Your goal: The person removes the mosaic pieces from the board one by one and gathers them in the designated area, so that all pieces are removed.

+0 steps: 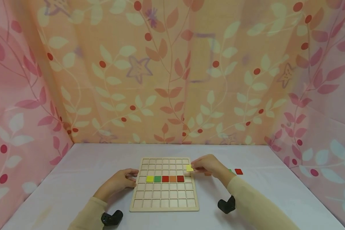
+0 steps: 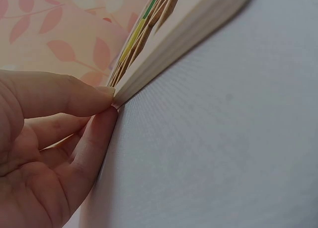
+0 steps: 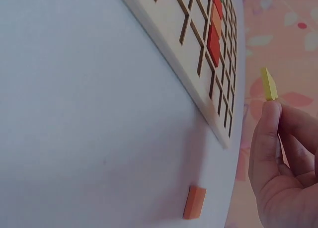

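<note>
A pale wooden grid board [image 1: 164,209] lies on the table, with a row of coloured square tiles in its cells: a yellow tile [image 1: 150,179], a green tile [image 1: 157,179], a red tile [image 1: 165,179], an orange tile [image 1: 172,179] and a darker red tile [image 1: 180,179]. My left hand [image 1: 118,182] holds the board's left edge with thumb and fingertips [image 2: 102,133]. Between thumb and fingers, my right hand [image 1: 211,166] pinches another yellow tile [image 3: 269,84], raised over the board's upper right edge in the head view.
Right of the board, a loose orange tile [image 3: 194,203] lies on the white cloth. Partly behind the right arm is a green tile [image 1: 230,171], beside a red tile [image 1: 239,171]. Patterned fabric walls [image 1: 172,95] enclose the table's back and sides.
</note>
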Demonstrator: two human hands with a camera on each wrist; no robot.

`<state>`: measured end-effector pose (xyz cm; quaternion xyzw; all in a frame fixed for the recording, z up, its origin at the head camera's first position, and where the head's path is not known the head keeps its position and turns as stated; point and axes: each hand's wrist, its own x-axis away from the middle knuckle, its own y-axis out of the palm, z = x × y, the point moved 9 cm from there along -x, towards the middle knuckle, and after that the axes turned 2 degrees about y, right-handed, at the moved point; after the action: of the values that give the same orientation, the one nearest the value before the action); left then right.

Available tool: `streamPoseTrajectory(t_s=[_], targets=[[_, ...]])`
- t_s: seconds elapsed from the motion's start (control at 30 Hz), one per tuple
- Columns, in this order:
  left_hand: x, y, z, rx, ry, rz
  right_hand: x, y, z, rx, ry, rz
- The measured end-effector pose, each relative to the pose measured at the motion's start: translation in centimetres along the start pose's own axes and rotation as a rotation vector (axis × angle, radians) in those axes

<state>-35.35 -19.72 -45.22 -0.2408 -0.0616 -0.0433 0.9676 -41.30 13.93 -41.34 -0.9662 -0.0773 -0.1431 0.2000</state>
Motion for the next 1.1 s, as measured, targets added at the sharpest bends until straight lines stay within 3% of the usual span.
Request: streamPoseTrajectory(t_s=[0.2,0.67,1.1], targets=[[0.0,-0.1,0.1,-0.010,0.008,-0.001,0.1,-1.1,0.2,-0.023,-0.021,-0.005],[-0.4,-0.1,0.0,0.014,-0.004,0.004,0.4,-4.3,1.6,0.010,0.028,0.045],[-0.2,0.1,0.1,0.013,0.010,-0.010,1.1,-7.4,3.2,-0.040,0.048,0.038]])
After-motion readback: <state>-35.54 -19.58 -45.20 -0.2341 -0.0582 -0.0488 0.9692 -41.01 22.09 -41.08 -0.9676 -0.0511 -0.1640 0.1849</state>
